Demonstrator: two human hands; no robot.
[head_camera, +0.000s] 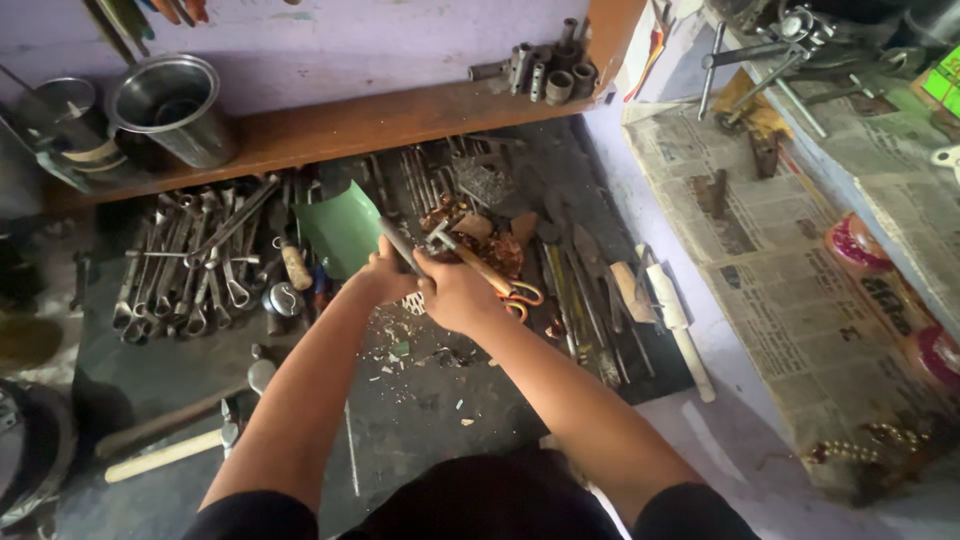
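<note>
Both my hands meet over the middle of the dark work surface. My left hand (385, 278) grips the lower end of a grey metal rod-like tool (397, 243) that slants up to the left. My right hand (455, 290) closes around something right beside it; what it holds is hidden by the fingers. A curved green sheet (340, 228) stands just behind my left hand. Orange-handled scissors (500, 282) lie right of my right hand. Small chips and scraps (400, 352) are scattered under the hands.
Several spanners (190, 270) lie in a pile at left. A hammer (175, 450) rests near the lower left. A steel pot (170, 105) and sockets (545, 70) sit on a wooden shelf (350, 125). Files and knives (600, 290) lie at right, beside newspaper-covered steps (790, 290).
</note>
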